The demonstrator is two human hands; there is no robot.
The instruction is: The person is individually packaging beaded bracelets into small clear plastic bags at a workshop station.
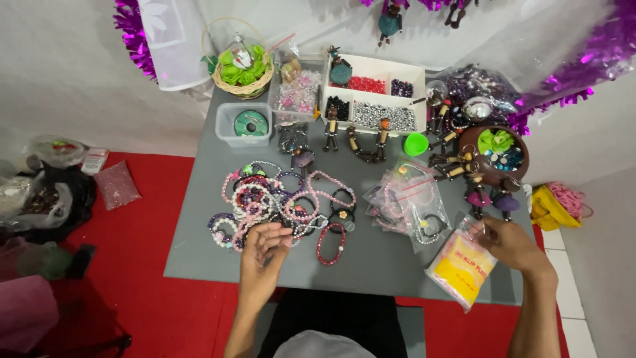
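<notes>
My left hand (263,250) rests at the near edge of a pile of bead bracelets (278,199) on the grey table (205,258), its fingertips pinching or touching a bracelet; which one is unclear. A dark red bracelet (331,244) lies just to the right of that hand. My right hand (511,244) reaches to the table's right side and holds the top of a yellow and clear pack of plastic bags (462,265). Several clear zip bags with bracelets (411,199) lie between the two hands.
At the back stand a white divided tray of beads (374,99), a clear box with a wire spool (244,124), a woven basket with green trim (242,69), small wooden dolls (358,139) and a brown bowl (493,154). Bags lie on the red floor (132,265) at left.
</notes>
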